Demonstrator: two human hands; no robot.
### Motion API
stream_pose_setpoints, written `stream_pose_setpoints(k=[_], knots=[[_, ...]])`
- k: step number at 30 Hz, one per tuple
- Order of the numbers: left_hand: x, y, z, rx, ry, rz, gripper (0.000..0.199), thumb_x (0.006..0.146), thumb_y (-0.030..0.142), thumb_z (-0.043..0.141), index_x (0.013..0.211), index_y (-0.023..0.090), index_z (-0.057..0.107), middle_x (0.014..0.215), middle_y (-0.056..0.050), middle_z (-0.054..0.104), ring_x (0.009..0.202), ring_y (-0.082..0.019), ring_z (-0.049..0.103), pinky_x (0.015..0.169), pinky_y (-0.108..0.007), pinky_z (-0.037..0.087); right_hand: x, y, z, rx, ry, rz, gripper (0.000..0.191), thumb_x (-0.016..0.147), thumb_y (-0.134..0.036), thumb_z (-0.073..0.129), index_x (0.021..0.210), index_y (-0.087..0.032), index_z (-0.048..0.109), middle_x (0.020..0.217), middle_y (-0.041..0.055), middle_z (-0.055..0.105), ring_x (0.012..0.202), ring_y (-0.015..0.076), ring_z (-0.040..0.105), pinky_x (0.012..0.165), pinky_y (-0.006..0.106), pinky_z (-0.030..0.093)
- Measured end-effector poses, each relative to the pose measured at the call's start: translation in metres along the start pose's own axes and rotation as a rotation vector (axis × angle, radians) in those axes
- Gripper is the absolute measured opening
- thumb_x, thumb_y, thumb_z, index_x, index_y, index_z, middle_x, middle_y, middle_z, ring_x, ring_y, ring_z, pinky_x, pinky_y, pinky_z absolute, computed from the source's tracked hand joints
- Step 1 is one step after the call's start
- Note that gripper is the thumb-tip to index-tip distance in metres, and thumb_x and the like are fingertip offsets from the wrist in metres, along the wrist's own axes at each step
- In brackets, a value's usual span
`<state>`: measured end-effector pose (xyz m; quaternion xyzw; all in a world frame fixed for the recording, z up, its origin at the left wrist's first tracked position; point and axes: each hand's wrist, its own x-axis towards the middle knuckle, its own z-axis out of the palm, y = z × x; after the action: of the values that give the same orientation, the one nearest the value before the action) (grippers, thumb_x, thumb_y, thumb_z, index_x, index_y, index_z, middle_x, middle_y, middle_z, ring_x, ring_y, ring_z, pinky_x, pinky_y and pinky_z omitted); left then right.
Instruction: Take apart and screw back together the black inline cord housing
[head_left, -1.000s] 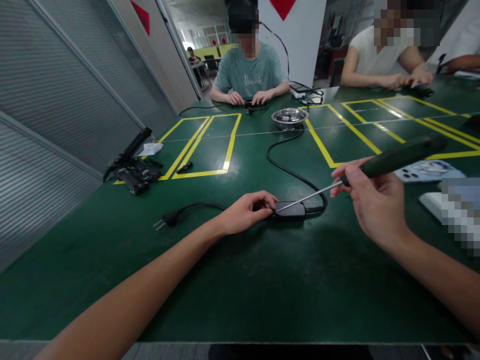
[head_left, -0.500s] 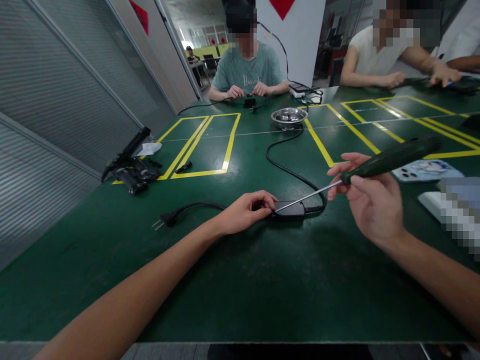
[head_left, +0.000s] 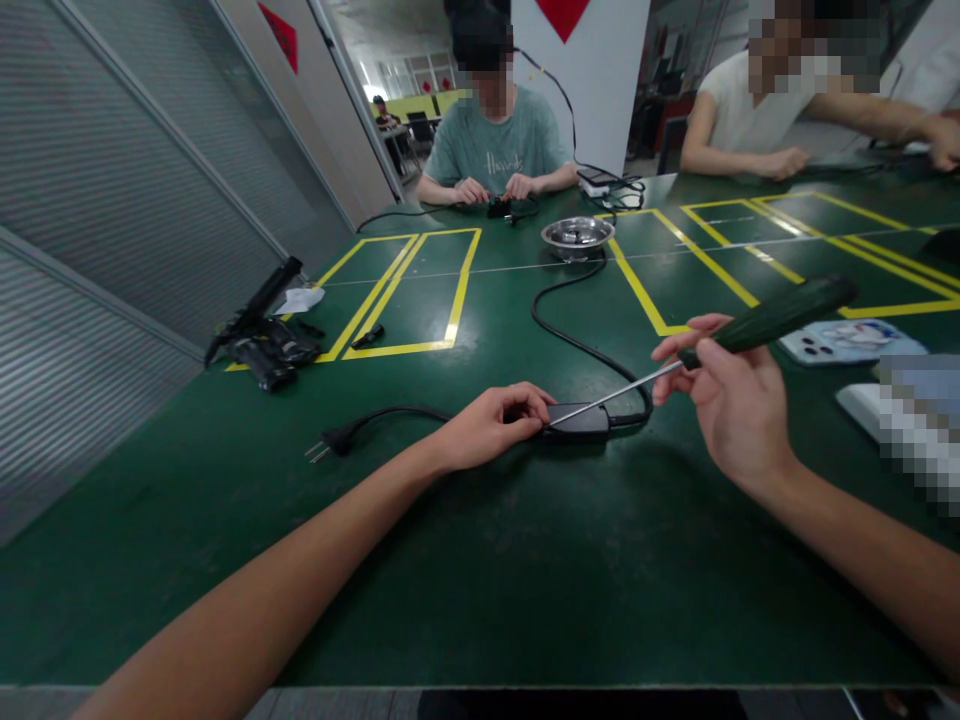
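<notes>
A flat black box [head_left: 581, 421] with a cable at each end lies on the green table. My left hand [head_left: 501, 424] grips its left end between thumb and fingers. In my right hand [head_left: 731, 400] is a screwdriver [head_left: 776, 318] with a dark green handle, held slanting down to the left. The screwdriver's tip meets the box's left part beside my left fingertips. A two-pin plug [head_left: 337, 440] lies to the left, on the cable that passes behind my left hand. The other cable [head_left: 574, 343] curves away toward a metal bowl [head_left: 577, 236].
Black parts [head_left: 266, 340] and a small black piece [head_left: 369, 337] lie at the left. A phone [head_left: 851, 341] and a white object [head_left: 870, 405] are at the right. Yellow tape [head_left: 397, 350] marks the green table [head_left: 480, 590]. Two people sit across it.
My right hand and the screwdriver handle have shifted slightly left, while the tip stays on the box. Across the table, the right-hand person's arm has reached farther right.
</notes>
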<state>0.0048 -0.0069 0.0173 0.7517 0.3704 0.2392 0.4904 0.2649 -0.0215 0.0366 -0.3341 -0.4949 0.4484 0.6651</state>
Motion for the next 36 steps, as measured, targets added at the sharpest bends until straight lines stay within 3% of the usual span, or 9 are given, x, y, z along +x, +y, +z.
stream_pose_setpoints(k=[4,8,11,19,23,26,33,36], knots=[[-0.0004,-0.0016,-0.0002,0.006,-0.005,0.001,0.008,0.087,0.018,0.055,0.089,0.014,0.061,0.118,-0.008,0.059,0.112,-0.021,0.055,0.096,-0.037,0.042,-0.0003,0.0006,-0.0019,0.026,-0.035,-0.006,0.023,0.082,-0.021,0.055,0.104,-0.024,0.060,0.087,0.0018,0.064,0.062,0.0142,0.061,0.052,0.031,0.051],[-0.0004,0.0004,-0.0003,0.009,-0.004,-0.003,0.008,0.088,0.019,0.054,0.089,0.015,0.061,0.118,-0.008,0.059,0.110,-0.020,0.056,0.095,-0.036,0.043,-0.0007,0.0000,0.0004,-0.140,0.015,-0.045,0.007,0.085,-0.027,0.061,0.090,-0.022,0.061,0.082,0.0009,0.062,0.057,0.0117,0.059,0.052,0.029,0.051],[0.0000,0.0016,0.0000,0.011,-0.004,-0.001,0.008,0.088,0.018,0.054,0.089,0.015,0.061,0.118,-0.008,0.059,0.108,-0.019,0.057,0.094,-0.036,0.043,-0.0012,0.0005,0.0013,-0.235,0.056,-0.052,0.016,0.083,-0.034,0.066,0.082,-0.022,0.056,0.076,-0.0008,0.061,0.057,0.0113,0.059,0.054,0.028,0.052],[0.0007,-0.0013,-0.0006,0.011,-0.007,0.006,0.008,0.088,0.020,0.054,0.090,0.015,0.061,0.118,-0.008,0.059,0.109,-0.020,0.056,0.095,-0.037,0.043,-0.0017,0.0035,-0.0032,-0.126,-0.008,-0.008,0.021,0.086,-0.032,0.053,0.107,-0.029,0.054,0.089,0.0009,0.063,0.071,0.0153,0.063,0.060,0.032,0.054],[0.0002,0.0001,-0.0008,0.012,-0.006,0.004,0.008,0.088,0.020,0.054,0.089,0.015,0.061,0.118,-0.008,0.059,0.109,-0.020,0.056,0.095,-0.038,0.042,-0.0017,0.0001,0.0016,-0.185,0.030,-0.052,0.010,0.085,-0.033,0.059,0.090,-0.024,0.059,0.083,0.0008,0.062,0.064,0.0132,0.060,0.058,0.030,0.053],[-0.0002,0.0009,-0.0008,0.004,-0.004,0.002,0.008,0.087,0.019,0.055,0.088,0.015,0.061,0.118,-0.008,0.058,0.108,-0.019,0.057,0.095,-0.038,0.042,-0.0018,-0.0018,0.0049,-0.269,0.077,-0.062,0.015,0.083,-0.035,0.066,0.081,-0.023,0.057,0.076,-0.0005,0.060,0.058,0.0116,0.058,0.056,0.029,0.053],[0.0004,0.0004,-0.0003,0.000,-0.008,0.011,0.008,0.088,0.018,0.054,0.089,0.014,0.061,0.116,-0.008,0.059,0.109,-0.019,0.056,0.095,-0.037,0.042,0.0004,0.0048,-0.0025,-0.019,0.008,0.015,0.016,0.085,-0.030,0.055,0.101,-0.028,0.058,0.085,0.0006,0.061,0.075,0.0158,0.062,0.059,0.030,0.053],[0.0001,0.0009,0.0001,0.008,-0.006,0.013,0.008,0.088,0.018,0.054,0.090,0.014,0.061,0.116,-0.008,0.059,0.107,-0.019,0.056,0.094,-0.035,0.042,0.0004,0.0051,-0.0047,-0.037,-0.016,0.010,0.021,0.085,-0.029,0.052,0.103,-0.027,0.062,0.090,0.0024,0.062,0.081,0.0167,0.061,0.063,0.031,0.053]])
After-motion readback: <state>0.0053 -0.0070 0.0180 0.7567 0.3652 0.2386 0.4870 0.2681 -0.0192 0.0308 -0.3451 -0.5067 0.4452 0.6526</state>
